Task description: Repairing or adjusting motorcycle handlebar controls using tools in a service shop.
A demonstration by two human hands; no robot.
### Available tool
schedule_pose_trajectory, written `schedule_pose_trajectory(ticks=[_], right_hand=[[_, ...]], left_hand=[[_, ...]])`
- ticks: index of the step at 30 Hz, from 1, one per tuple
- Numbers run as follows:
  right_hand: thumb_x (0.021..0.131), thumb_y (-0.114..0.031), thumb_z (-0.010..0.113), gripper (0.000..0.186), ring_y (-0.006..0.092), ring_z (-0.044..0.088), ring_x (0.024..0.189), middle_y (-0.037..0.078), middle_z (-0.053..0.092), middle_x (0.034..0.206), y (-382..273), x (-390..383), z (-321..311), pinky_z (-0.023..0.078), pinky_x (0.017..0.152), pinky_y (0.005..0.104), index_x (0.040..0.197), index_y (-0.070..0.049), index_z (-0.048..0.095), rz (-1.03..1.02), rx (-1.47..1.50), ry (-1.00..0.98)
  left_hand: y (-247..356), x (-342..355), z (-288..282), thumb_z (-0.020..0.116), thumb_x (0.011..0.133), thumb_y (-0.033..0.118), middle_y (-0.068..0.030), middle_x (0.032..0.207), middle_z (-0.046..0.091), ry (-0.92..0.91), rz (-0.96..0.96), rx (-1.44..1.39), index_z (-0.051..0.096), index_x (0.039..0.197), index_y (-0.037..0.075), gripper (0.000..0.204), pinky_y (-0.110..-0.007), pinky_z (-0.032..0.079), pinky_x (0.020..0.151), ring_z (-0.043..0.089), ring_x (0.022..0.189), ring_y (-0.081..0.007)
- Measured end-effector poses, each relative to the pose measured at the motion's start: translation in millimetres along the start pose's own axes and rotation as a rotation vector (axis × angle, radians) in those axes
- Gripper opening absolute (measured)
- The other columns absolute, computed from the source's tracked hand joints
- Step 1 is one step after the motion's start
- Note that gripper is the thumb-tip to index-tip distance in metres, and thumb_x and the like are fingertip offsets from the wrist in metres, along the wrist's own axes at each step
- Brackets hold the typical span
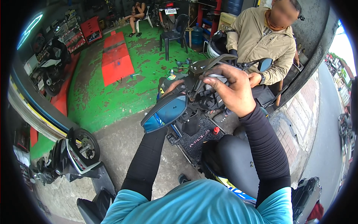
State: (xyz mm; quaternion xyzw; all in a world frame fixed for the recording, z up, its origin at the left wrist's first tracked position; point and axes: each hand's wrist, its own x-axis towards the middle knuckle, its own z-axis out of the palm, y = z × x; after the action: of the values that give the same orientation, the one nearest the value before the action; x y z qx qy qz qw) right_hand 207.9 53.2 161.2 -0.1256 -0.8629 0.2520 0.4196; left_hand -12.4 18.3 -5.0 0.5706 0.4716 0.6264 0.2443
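Adjustment of the angular, black-framed mirror with blue-tinted glass point(169, 111) seems in hand: the right hand point(233, 87), fingers curled toward the thumb, pinches a slim silvery metal piece point(217, 75); the left hand's point(173, 87) grip is hidden. Steady turning seems called for. The mirror slants at the black scooter's point(235, 160) left front.

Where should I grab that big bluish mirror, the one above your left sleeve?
Probably by the lower-left end of the mirror, coming from the person's left. That end sticks out, while its upper-right end sits close against the scooter. The glass faces the person, so fingers could curl behind the edge.
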Motion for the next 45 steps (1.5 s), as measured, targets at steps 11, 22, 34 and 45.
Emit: schedule_pose_trajectory(ticks=[11,22,34,45], right_hand=[[0.099,-0.027,0.06,0.03,0.0245,0.064,0.059,0.01,0.054,0.084,-59.8,-29.0,6.6,0.059,0.059,0.0385,0.112,-0.004,0.046,0.067,0.928,0.217],[0.101,-0.017,0.057,0.015,0.0076,0.055,0.065,0.001,0.059,0.077,-28.1,-132.9,25.2,0.045,0.061,0.0246,0.102,-0.002,0.057,0.878,0.532,-0.316],[0.096,-0.011,0.057,0.014,0.0093,0.048,0.074,0.002,0.054,0.078,-9.7,-144.6,27.9,0.042,0.068,0.0284,0.103,0.001,0.057,0.651,0.332,-0.203],[0.098,-0.014,0.054,0.019,0.0132,0.056,0.06,0.006,0.059,0.067,-1.6,-136.9,27.2,0.045,0.058,0.032,0.112,-0.001,0.056,0.717,0.343,-0.02]], left_hand=[[4.2,0.4,-2.3,0.064,0.094,0.029,-0.0146,0.129,0.061,0.023,-0.004,0.094,0.051,0.138,0.012,0.049,-0.033,0.046,0.098,0.06,0.12,-0.0248],[-2.7,1.9,0.7,0.064,0.093,0.021,-0.0103,0.12,0.065,0.043,0.102,0.182,0.052,0.138,0.014,0.046,-0.032,0.048,0.095,0.063,0.11,-0.022],[13.2,-4.6,6.9,0.062,0.095,0.027,-0.0107,0.123,0.06,0.07,0.099,0.161,0.053,0.135,0.011,0.044,-0.033,0.042,0.1,0.057,0.116,-0.022],[10.7,-4.3,6.2,0.059,0.095,0.025,-0.0134,0.127,0.058,0.072,0.078,0.18,0.052,0.136,0.011,0.044,-0.035,0.039,0.105,0.055,0.121,-0.0259]])
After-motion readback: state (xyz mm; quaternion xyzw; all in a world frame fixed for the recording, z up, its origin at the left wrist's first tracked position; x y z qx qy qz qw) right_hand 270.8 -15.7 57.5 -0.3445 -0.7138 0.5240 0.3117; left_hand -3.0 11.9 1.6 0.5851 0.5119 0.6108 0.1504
